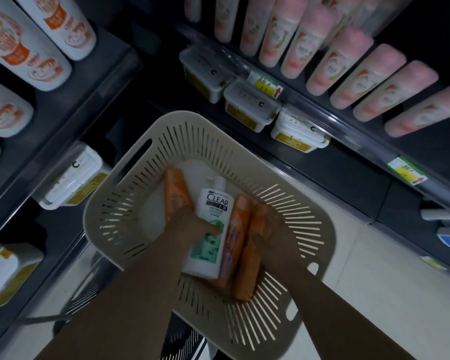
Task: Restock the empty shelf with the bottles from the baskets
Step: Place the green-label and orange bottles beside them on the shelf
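While both forearms reach down into it, the beige slotted basket (192,141) holds four bottles lying close together on its bottom, pointing from its near edge toward its far edge. The white pump bottle (213,203), labelled CLEAR, lies in the middle with its pump toward the far edge. The left hand (186,222) grasps it at mid-body, thumb pressed across the green part of the label, the other fingers hidden behind the bottle. The left orange bottle (176,193) lies touching its left side, partly under that hand. The middle orange bottle (237,229) lies against its right side. Next to that, nearest the basket's right wall, lies the right orange bottle (247,271). The right hand (273,237) is blurred, but its fingers curl round this bottle's upper half. The basket stands on a pale floor (374,268) between two dark shelf units. To the right, a row of pink bottles (348,63) stands behind a clear rail carrying a yellow-and-green price tag (265,85), and white tubs (250,105) sit on the level below, just beyond the basket's far edge. To the left stand white-and-orange bottles (24,48), with another white tub (73,175) beneath them.
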### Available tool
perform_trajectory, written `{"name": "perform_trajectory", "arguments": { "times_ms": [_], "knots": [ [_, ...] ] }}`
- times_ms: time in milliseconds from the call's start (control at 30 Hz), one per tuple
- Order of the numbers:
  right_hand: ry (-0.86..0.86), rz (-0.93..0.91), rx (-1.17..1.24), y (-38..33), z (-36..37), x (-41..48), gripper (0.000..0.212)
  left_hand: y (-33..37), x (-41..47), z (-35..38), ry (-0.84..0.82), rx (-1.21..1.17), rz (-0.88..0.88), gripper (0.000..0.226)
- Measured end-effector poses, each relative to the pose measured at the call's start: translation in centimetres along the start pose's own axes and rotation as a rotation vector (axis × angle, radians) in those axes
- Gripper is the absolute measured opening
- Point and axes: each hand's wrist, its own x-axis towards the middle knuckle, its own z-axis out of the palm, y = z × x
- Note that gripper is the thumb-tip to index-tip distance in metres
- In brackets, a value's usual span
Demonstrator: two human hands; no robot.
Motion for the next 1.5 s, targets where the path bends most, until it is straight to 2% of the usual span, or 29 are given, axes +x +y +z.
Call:
{"name": "perform_trajectory", "arguments": {
  "times_ms": [133, 267, 400, 533, 567, 667, 733, 800, 867, 900, 1100, 1233, 1367, 1500],
  "knots": [
    [0.011, 0.037, -0.061, 0.2, 0.9, 0.4, 0.028, -0.2, -2.1, -1.9, -0.138, -0.204, -0.087, 0.047],
    [0.054, 0.092, -0.046, 0.4, 1.8, 0.8, 0.035, -0.2, -4.3, -3.3, -0.214, -0.291, 0.019, 0.054],
    [0.070, 0.159, 0.018, -0.1, 2.3, 1.6, 0.043, 0.3, -5.6, -4.1, -0.184, -0.359, 0.148, 0.063],
    [0.039, 0.198, 0.012, 0.0, 3.4, 2.5, 0.055, 0.3, -6.0, -4.7, -0.075, -0.446, 0.280, 0.072],
    [0.054, 0.215, 0.001, 0.1, 3.6, 2.6, 0.056, 0.3, -6.0, -4.9, -0.049, -0.448, 0.305, 0.075],
    [0.145, 0.225, 0.044, -0.1, 3.7, 2.8, 0.040, 0.4, -6.5, -5.3, -0.020, -0.449, 0.337, 0.082],
    [0.141, 0.231, 0.054, 0.1, 3.7, 2.6, 0.047, 0.5, -7.1, -5.6, -0.020, -0.473, 0.340, 0.077],
    [0.139, 0.187, 0.035, 0.6, 3.5, 2.5, 0.056, 0.9, -8.0, -5.9, -0.017, -0.507, 0.338, 0.070],
    [0.165, 0.142, 0.066, -0.7, 2.2, 1.3, 0.052, 1.3, -9.1, -6.5, 0.002, -0.530, 0.345, 0.064],
    [0.172, 0.115, 0.067, -2.2, 1.2, 0.1, 0.046, 1.4, -9.8, -6.9, 0.016, -0.533, 0.357, 0.062],
    [0.138, -0.113, 0.086, -10.7, -4.9, -5.9, 0.039, 2.8, -16.3, -10.6, 0.097, -0.495, 0.433, 0.062],
    [0.126, -0.262, 0.134, -17.1, -9.5, -8.7, 0.045, 4.5, -21.6, -13.7, 0.166, -0.537, 0.497, 0.062],
    [0.123, -0.406, 0.171, -23.7, -13.9, -12.1, 0.030, 6.1, -27.8, -17.0, 0.249, -0.571, 0.606, 0.064],
    [0.189, -0.638, 0.210, -30.3, -18.4, -16.8, 0.024, 7.8, -34.4, -20.4, 0.375, -0.573, 0.733, 0.062]
  ]
}}
